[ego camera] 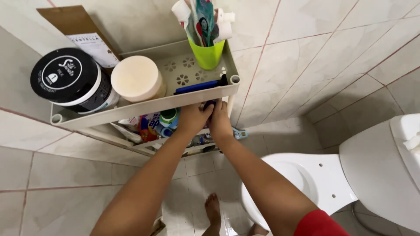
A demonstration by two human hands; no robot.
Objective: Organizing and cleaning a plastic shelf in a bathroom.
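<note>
Both hands, left hand (192, 118) and right hand (218, 120), pinch 1 small dark item (209, 105) together just under the beige rack (144, 107) top shelf's near edge, steadying it.

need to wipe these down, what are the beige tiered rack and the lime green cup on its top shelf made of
The beige tiered rack looks like moulded plastic, matte: flower-shaped cut-outs and rounded corner sockets. The lime green cup seems smooth plastic with a slight sheen, uniform colour and a thin rim. Neither can be confirmed by look alone.
</note>
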